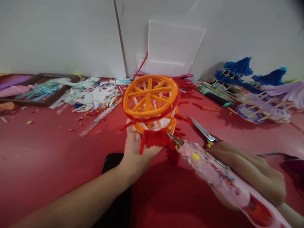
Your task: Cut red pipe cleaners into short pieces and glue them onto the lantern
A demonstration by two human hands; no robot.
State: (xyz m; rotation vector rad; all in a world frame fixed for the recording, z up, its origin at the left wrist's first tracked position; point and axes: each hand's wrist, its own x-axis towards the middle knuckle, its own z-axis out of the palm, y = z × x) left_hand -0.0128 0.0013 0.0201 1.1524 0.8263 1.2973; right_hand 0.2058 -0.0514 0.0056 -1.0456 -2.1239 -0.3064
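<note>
My left hand (140, 155) grips the underside of a small round model (148, 98) built of orange pipe cleaners and pale sticks, with a spoked ring on top. Short red pipe cleaners (155, 138) hang in a fringe from its lower rim, and a few stick out at the sides. My right hand (249, 171) is closed around a pink hot glue gun (213, 171), smeared with dried glue. Its metal nozzle meets the right end of the red fringe. The fingers of my left hand are partly hidden behind the model.
Scissors (204, 129) lie just beyond my right hand. A black phone (114, 202) is under my left forearm. Scraps (95, 98) and a brown frame (47, 101) are at the back left. Blue and purple models (266, 101) stand at right, white boards (173, 44) against the wall.
</note>
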